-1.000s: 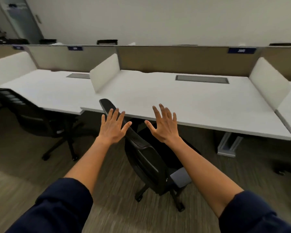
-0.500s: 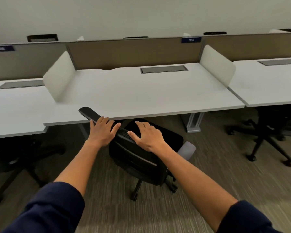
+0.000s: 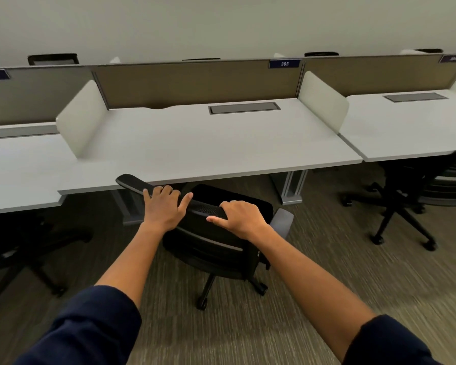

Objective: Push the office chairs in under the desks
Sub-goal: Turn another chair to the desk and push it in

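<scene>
Plain pale wall [image 3: 221, 25], tan divider panels [image 3: 195, 84] with number plates, striped grey-brown carpet [image 3: 327, 272].

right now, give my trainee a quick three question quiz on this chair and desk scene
1. True or false: both hands rest on the top edge of the black office chair's backrest.
2. What number is on the label above the middle desk?
3. The chair seat is: A) fully under the desk B) mostly out in front of it.

Key: 1 true, left hand and right hand; 2 305; 3 B.
</scene>
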`<action>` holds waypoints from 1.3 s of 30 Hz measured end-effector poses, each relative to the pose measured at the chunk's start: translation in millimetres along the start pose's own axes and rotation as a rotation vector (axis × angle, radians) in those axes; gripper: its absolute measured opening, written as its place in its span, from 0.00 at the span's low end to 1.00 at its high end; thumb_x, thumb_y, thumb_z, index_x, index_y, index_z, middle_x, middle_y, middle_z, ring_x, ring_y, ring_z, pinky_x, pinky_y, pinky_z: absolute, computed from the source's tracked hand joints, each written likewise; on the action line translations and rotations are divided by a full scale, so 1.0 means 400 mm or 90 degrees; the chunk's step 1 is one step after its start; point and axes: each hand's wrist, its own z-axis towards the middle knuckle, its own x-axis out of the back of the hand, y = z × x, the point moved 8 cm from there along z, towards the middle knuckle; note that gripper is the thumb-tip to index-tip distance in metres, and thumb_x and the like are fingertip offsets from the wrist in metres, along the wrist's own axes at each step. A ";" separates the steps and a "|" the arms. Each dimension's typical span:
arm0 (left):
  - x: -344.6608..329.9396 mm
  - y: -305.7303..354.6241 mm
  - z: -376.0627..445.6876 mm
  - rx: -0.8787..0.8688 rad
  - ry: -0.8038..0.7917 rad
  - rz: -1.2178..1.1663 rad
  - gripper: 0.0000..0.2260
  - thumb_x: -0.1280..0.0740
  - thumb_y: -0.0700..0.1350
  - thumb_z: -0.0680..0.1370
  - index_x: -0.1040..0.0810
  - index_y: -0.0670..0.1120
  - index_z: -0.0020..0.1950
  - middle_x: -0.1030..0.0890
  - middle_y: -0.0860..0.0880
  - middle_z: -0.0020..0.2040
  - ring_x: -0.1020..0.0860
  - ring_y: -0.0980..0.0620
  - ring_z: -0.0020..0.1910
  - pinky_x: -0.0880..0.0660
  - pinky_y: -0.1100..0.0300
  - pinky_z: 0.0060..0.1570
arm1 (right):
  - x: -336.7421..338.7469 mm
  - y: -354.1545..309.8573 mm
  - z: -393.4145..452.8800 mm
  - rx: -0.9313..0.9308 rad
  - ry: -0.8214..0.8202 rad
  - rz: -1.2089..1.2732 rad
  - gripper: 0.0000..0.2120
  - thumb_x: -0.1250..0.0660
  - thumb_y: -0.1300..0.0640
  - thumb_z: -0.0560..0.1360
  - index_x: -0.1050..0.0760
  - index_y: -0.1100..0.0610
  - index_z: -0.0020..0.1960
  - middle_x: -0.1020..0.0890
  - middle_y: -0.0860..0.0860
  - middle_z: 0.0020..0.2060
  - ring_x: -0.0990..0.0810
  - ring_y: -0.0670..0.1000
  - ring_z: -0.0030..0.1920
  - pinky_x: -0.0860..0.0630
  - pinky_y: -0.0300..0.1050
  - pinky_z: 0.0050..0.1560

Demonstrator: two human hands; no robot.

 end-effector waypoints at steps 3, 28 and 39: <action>0.004 0.037 -0.019 -0.015 0.017 -0.019 0.28 0.51 0.64 0.82 0.21 0.48 0.65 0.22 0.45 0.66 0.31 0.41 0.71 0.48 0.32 0.73 | 0.009 0.070 -0.029 -0.023 -0.013 0.017 0.32 0.46 0.29 0.78 0.24 0.56 0.58 0.18 0.52 0.46 0.18 0.53 0.47 0.20 0.52 0.48; -0.002 0.079 0.136 -0.093 0.143 0.043 0.29 0.50 0.63 0.79 0.17 0.46 0.42 0.16 0.50 0.40 0.20 0.50 0.41 0.30 0.58 0.36 | 0.080 0.399 0.075 -0.237 0.203 -0.007 0.31 0.56 0.40 0.80 0.19 0.55 0.57 0.17 0.54 0.53 0.23 0.58 0.58 0.30 0.56 0.59; -0.030 0.123 0.266 -0.069 0.115 0.063 0.31 0.54 0.65 0.79 0.24 0.48 0.30 0.25 0.52 0.28 0.26 0.52 0.29 0.33 0.59 0.28 | 0.074 0.413 0.200 -0.155 0.180 0.056 0.23 0.49 0.45 0.85 0.21 0.58 0.62 0.16 0.56 0.53 0.19 0.60 0.55 0.24 0.54 0.53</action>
